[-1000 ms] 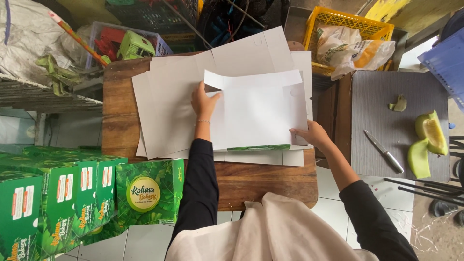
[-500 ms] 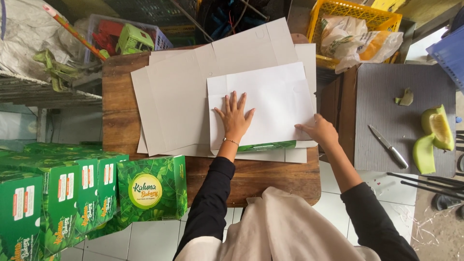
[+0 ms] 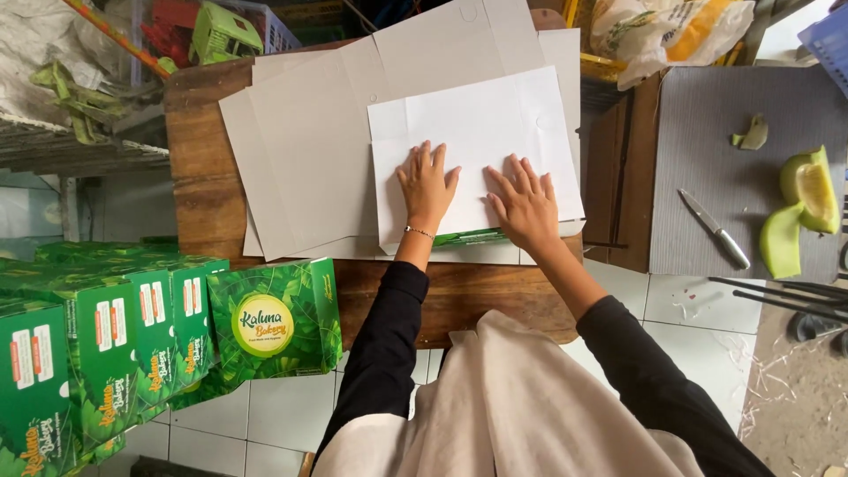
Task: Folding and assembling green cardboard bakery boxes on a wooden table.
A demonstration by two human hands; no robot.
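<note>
A flat white cardboard box blank (image 3: 477, 132) lies folded on top of a stack of grey unfolded blanks (image 3: 309, 150) on a wooden table (image 3: 199, 185). My left hand (image 3: 426, 184) presses flat on the white blank with fingers spread. Beside it, my right hand (image 3: 526, 203) also lies flat on the blank near its front edge. A green printed edge (image 3: 468, 237) of the blank shows just under my hands. Neither hand grips anything.
Several assembled green boxes (image 3: 132, 336) stand on the tiled floor at the left. A knife (image 3: 714, 228) and cut green fruit (image 3: 799, 212) lie on a grey mat at the right. Crates and bags crowd the far side.
The folded flap has been laid down flat. My left hand slid from the blank's upper left to its lower middle, and my right hand moved inward from the right edge to press beside it.
</note>
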